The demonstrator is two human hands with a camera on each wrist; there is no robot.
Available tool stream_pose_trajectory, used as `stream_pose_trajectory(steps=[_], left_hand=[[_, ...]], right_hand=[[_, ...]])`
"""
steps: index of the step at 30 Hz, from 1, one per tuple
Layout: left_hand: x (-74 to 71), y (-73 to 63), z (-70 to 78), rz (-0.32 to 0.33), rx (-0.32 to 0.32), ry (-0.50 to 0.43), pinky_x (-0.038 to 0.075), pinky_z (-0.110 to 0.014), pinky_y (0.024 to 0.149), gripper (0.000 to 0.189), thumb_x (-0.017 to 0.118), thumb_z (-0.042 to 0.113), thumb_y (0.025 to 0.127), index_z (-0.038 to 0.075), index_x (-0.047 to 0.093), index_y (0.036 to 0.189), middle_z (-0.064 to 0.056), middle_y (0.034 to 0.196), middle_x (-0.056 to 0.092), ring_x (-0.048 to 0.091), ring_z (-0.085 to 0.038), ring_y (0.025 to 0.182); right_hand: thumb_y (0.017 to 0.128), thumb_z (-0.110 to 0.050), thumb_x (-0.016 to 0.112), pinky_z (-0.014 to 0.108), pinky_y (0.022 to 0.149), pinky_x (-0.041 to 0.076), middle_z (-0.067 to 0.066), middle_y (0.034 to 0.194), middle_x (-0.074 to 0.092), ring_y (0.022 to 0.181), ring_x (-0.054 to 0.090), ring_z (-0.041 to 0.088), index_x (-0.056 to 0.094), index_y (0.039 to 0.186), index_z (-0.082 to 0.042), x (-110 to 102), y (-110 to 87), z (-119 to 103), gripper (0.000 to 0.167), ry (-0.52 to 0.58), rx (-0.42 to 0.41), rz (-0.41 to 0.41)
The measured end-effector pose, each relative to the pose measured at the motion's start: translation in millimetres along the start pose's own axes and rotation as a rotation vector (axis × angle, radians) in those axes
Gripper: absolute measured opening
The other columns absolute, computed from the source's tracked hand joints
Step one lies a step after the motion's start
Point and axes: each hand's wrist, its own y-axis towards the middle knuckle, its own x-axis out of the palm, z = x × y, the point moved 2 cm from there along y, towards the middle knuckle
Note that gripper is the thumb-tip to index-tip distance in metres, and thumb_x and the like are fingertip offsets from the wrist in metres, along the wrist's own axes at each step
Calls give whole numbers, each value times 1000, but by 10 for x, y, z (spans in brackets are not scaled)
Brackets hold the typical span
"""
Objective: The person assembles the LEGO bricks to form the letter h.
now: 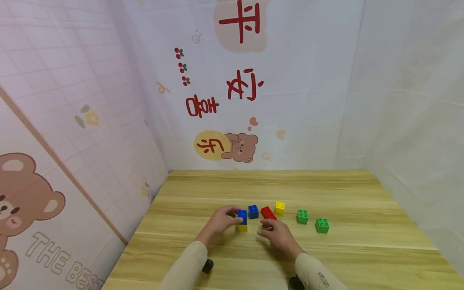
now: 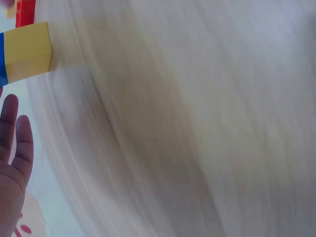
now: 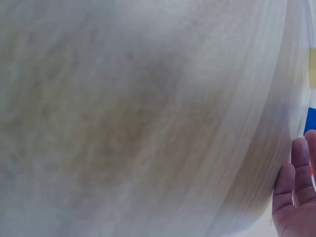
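Observation:
My left hand (image 1: pixel 222 220) pinches a blue toy brick (image 1: pixel 242 215), which sits on top of a yellow brick (image 1: pixel 243 228). In the left wrist view the yellow brick (image 2: pixel 28 52) is seen large, with a strip of the blue one (image 2: pixel 2 59) beside it. My right hand (image 1: pixel 279 234) holds nothing; its fingers are loosely bent, with the fingertips right at the near end of a red brick (image 1: pixel 267 212). Seen from the right wrist, that hand (image 3: pixel 296 202) has its lower fingers extended.
Behind the stack lies another blue brick (image 1: pixel 253 211). A second yellow brick (image 1: pixel 280 208) stands beyond the red one, and two green bricks (image 1: pixel 302 216) (image 1: pixel 322 225) are off to the right. Patterned cloth walls (image 1: pixel 297 100) border the wooden table (image 1: pixel 253 185) at the back and sides.

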Motion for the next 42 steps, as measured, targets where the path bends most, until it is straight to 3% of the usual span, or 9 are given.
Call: stream_pose_trajectory(steps=[9, 16, 27, 34, 42], left_hand=[[-309, -11, -136, 39, -37, 26, 50, -45, 90, 40, 74, 29, 91, 11, 66, 126, -5, 115, 66, 58, -25, 108], [-397, 10, -132, 43, -28, 39, 47, -50, 95, 52, 74, 30, 91, 9, 59, 137, -8, 128, 62, 56, -30, 117], [-390, 72, 137, 49, 1, 45, 48, -48, 96, 51, 72, 35, 92, 17, 59, 138, -8, 133, 59, 53, -28, 120], [-349, 190, 332, 44, 55, 52, 47, -48, 98, 49, 72, 32, 93, 16, 59, 137, -5, 131, 60, 52, -30, 122], [-204, 309, 601, 23, 116, 55, 46, -48, 99, 47, 72, 26, 93, 16, 59, 138, -4, 131, 60, 53, -28, 122]], right_hand=[[93, -22, 71, 48, 90, 51, 10, 117, 67, 103, 63, 26, 65, 126, -2, -115, -31, 40, 39, 11, 22, 58], [92, -20, 73, 47, 87, 52, 10, 118, 67, 100, 63, 25, 68, 121, -3, -247, -84, 17, 35, -37, 23, 116], [94, -24, 71, 46, 88, 52, 11, 121, 66, 104, 63, 28, 65, 127, -2, -415, -132, 23, 40, -58, 60, 151], [94, -25, 70, 44, 84, 54, 15, 123, 65, 107, 62, 33, 62, 130, 0, -645, -143, 40, 44, -65, 33, 209], [96, -22, 67, 41, 81, 55, 22, 127, 62, 110, 60, 37, 58, 134, 1, -962, -193, 17, 45, -41, 12, 253]])
